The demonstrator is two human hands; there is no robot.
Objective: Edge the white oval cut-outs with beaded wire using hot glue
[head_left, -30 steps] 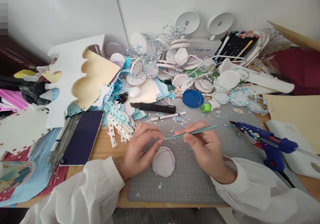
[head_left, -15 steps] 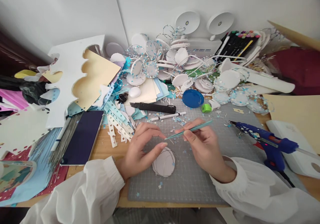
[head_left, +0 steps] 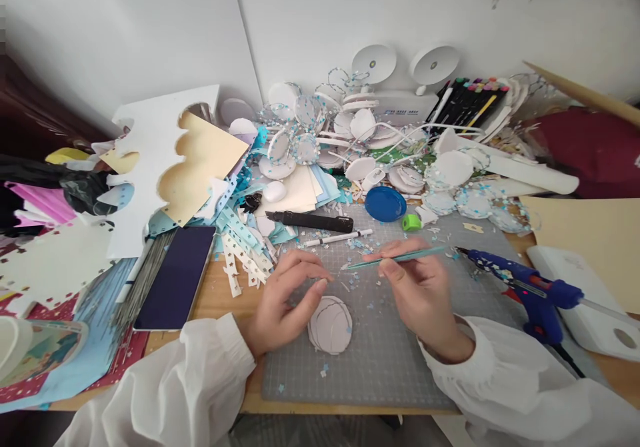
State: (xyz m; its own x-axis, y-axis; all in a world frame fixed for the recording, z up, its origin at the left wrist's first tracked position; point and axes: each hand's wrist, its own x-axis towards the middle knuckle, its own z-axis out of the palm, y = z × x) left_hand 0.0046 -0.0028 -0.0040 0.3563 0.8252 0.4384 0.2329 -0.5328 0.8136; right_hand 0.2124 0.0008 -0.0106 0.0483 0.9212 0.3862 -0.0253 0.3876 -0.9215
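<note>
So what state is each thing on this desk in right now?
right hand, pinched shut on the teal stick.
teal stick, held nearly level, tip toward the left hand.
left hand, fingertips close together; anything between them is too small to tell.
white disc, lying flat on the cutting mat.
glue gun, set down, unheld.
tablet, flat, screen dark.
blue lid, lying flat, unheld.

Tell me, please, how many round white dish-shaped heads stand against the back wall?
2. One dish head rises behind the paper discs; the second dish head stands just right of it, by the markers. The clutter may hide others.
</note>
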